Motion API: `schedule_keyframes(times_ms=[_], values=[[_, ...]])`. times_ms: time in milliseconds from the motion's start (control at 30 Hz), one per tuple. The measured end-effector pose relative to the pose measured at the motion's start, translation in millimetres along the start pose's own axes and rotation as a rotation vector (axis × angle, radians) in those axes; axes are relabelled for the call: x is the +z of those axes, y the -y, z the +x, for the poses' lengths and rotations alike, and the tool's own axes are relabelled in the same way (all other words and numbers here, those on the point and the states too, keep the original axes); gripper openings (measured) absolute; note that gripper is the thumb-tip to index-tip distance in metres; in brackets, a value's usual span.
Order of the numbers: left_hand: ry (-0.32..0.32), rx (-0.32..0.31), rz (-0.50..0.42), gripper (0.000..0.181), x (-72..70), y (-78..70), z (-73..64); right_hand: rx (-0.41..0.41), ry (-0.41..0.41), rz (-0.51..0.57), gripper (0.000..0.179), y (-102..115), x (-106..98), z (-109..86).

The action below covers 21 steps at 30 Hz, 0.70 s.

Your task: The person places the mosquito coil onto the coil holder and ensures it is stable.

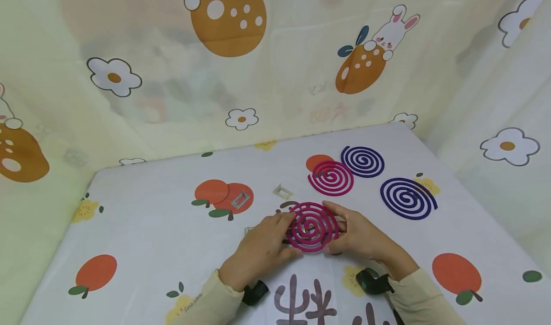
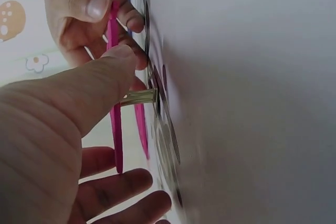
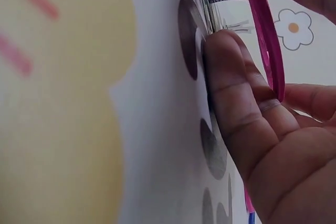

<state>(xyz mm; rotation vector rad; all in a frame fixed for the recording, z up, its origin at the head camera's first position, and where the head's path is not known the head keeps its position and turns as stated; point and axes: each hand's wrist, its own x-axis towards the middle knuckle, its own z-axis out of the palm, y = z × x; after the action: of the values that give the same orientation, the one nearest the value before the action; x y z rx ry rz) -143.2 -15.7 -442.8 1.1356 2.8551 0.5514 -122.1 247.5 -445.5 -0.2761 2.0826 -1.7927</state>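
Between both hands a pink mosquito coil (image 1: 311, 228) lies level, just above the tablecloth. My left hand (image 1: 264, 241) holds its left edge, with the thumb (image 2: 118, 64) against the coil. My right hand (image 1: 359, 234) grips the right edge, fingers beneath the rim and a thumb on its near side. Under the coil a small metal stand (image 2: 140, 96) rises from the table toward its middle, also visible in the right wrist view. The coil hides most of this stand from above.
Behind lies another pink coil (image 1: 330, 178). Two dark blue coils, one farther back (image 1: 363, 161) and one at right (image 1: 408, 198), lie near it. Small flat metal stands lie left of these, one pale (image 1: 282, 192) and one grey (image 1: 240, 200). A patterned curtain (image 1: 172, 100) surrounds the table.
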Motion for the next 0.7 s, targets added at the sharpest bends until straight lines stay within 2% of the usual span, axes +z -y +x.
schedule_keyframes(times_ms=[267,700], values=[[0.013,-0.004,-0.019,0.074,-1.6,2.1,1.0,-0.011,0.016,-0.008,0.11,2.5,0.4,0.6],[0.001,0.049,-0.002,0.078,1.4,-2.6,14.1,0.052,-0.062,-0.037,0.106,2.7,-6.9,-5.0]])
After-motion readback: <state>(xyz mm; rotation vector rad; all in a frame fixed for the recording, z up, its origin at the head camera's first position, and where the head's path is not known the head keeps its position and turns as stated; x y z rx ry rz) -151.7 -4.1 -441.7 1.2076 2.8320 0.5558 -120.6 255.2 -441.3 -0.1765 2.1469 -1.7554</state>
